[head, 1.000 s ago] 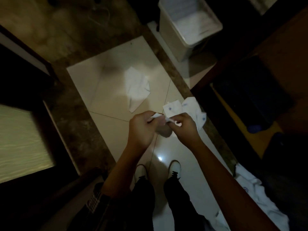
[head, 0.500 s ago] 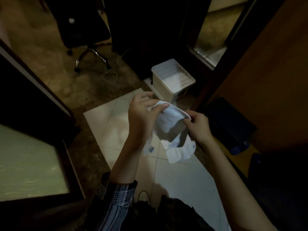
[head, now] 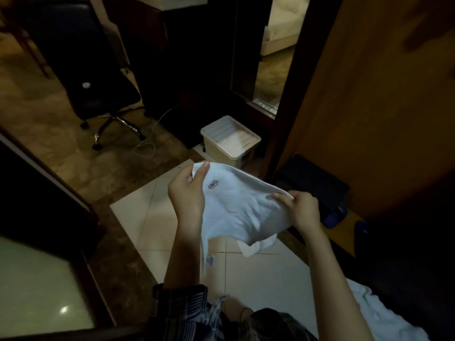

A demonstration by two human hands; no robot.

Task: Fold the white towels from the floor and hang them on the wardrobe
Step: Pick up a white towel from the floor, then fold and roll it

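Spread wider since before, the white towel [head: 240, 207] is now held taut.
Its corners are pinched by left hand [head: 188, 193] and right hand [head: 301, 210].

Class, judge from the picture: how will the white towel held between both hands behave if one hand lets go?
The white towel probably flops: it sags between the left hand and right hand, and its lower edge droops. It seems light, since fingertip pinches at two corners carry it. Likely not slippery; the cloth looks soft and wrinkled.
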